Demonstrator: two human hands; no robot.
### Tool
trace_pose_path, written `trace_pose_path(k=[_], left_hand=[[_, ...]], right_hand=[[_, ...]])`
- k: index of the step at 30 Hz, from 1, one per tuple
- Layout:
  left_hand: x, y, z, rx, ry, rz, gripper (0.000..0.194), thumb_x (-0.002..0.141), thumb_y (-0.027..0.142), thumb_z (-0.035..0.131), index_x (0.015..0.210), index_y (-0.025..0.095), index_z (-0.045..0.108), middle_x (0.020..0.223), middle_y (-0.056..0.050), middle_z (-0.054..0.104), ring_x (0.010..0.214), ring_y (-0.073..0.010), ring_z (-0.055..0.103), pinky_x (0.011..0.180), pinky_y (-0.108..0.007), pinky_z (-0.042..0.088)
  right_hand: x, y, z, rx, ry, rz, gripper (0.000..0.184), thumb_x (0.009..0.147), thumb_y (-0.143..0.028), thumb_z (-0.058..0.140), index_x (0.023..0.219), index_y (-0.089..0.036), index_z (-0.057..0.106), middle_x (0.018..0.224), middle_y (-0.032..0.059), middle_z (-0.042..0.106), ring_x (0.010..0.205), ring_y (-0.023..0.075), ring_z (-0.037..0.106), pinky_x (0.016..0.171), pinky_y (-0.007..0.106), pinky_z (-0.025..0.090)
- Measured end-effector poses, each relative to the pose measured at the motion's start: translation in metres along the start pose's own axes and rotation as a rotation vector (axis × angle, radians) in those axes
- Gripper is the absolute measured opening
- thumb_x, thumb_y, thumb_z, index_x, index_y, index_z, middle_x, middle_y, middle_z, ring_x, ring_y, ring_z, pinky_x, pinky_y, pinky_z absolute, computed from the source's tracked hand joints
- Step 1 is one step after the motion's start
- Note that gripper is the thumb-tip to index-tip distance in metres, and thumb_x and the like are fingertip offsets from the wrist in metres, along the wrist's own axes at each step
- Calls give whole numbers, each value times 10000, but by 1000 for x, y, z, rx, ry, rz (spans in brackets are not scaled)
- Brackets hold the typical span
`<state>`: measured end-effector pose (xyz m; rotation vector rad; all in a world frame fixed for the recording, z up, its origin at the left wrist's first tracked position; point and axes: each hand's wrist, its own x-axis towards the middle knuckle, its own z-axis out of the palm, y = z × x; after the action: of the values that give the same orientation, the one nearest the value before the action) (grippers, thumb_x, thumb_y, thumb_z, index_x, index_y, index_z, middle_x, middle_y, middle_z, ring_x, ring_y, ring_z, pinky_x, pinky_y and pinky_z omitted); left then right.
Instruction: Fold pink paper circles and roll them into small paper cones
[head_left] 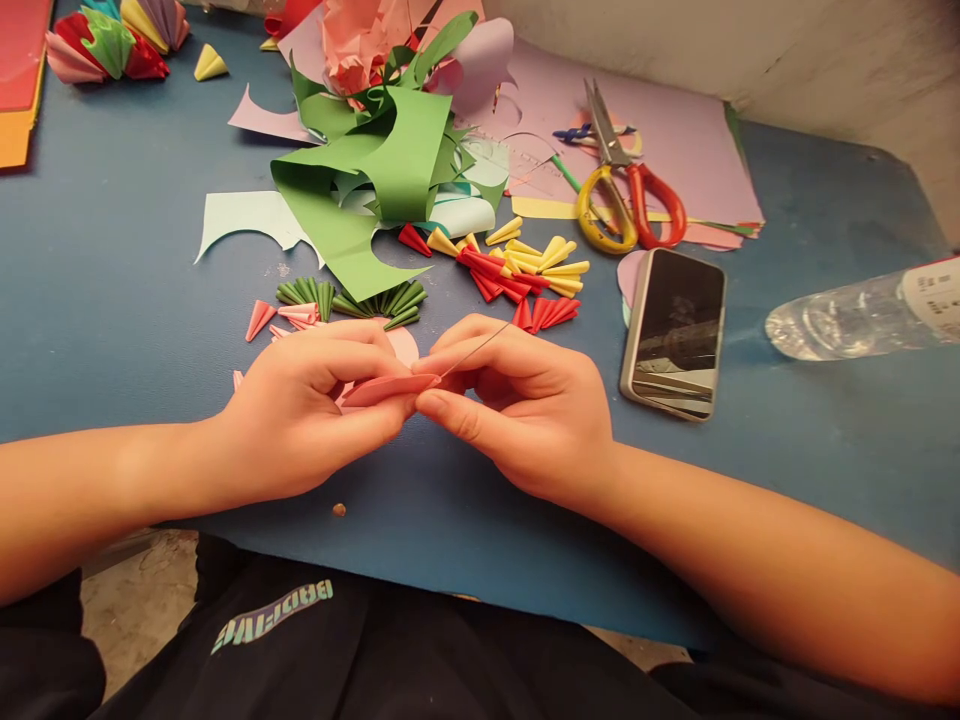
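Note:
Both hands meet over the near part of a blue table (112,270). My left hand (307,410) is closed on a small pink paper cone (386,389), pinching it between thumb and fingers. My right hand (525,400) is closed too, its fingertips at the cone's tip, and a thin needle or wire (474,353) sticks up from between its fingers. Just beyond the hands lie small rolled paper cones: green ones (360,298), pink ones (289,317), red ones (499,280) and yellow ones (544,260).
Curled green paper scraps (375,165) and pink sheets (675,140) cover the far middle. Scissors with yellow and red handles (622,190) lie on the pink sheet. A phone (675,335) lies to the right, a plastic bottle (862,315) on its side further right. Folded paper balls (112,40) sit far left.

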<state>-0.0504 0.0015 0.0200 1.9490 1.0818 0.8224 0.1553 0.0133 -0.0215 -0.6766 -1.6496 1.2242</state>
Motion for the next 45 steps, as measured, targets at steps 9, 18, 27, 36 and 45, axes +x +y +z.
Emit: trace_pose_path(k=[9, 18, 27, 36, 45], left_hand=[[2, -4, 1, 11, 40, -10, 282, 872, 121, 688, 614, 169, 585, 590, 52, 523, 590, -75, 449, 579, -224, 384], [1, -4, 0, 32, 5, -16, 317, 869, 129, 685, 583, 171, 553, 605, 29, 589, 615, -87, 515, 601, -214, 430], [-1, -4, -1, 7, -13, -22, 373, 873, 107, 658, 564, 170, 459, 609, 30, 554, 621, -82, 488, 615, -217, 415], [2, -2, 0, -13, -31, -65, 389, 900, 152, 637, 578, 186, 420, 567, 44, 474, 597, -94, 433, 617, -249, 394], [0, -6, 0, -2, -83, -69, 382, 897, 152, 606, 580, 193, 397, 579, 30, 479, 617, -108, 422, 618, -269, 372]], right_hand=[[0, -1, 1, -164, 65, -55, 88, 908, -158, 775, 845, -219, 772, 802, 43, 734, 786, 180, 675, 680, 338, 563], [1, -2, 0, -84, 54, -39, 139, 864, -154, 828, 774, -211, 740, 748, 24, 711, 724, 161, 658, 642, 321, 534], [4, 0, -1, 16, 4, 48, 128, 879, -265, 841, 822, -201, 746, 798, 31, 706, 747, 154, 629, 639, 305, 524], [5, -2, 1, -4, 24, 62, 203, 920, -328, 803, 792, -197, 718, 763, 25, 671, 734, 152, 608, 640, 304, 512], [4, 1, 4, 81, 44, 134, 224, 867, -319, 856, 761, -199, 700, 753, 18, 686, 725, 150, 620, 639, 295, 516]])
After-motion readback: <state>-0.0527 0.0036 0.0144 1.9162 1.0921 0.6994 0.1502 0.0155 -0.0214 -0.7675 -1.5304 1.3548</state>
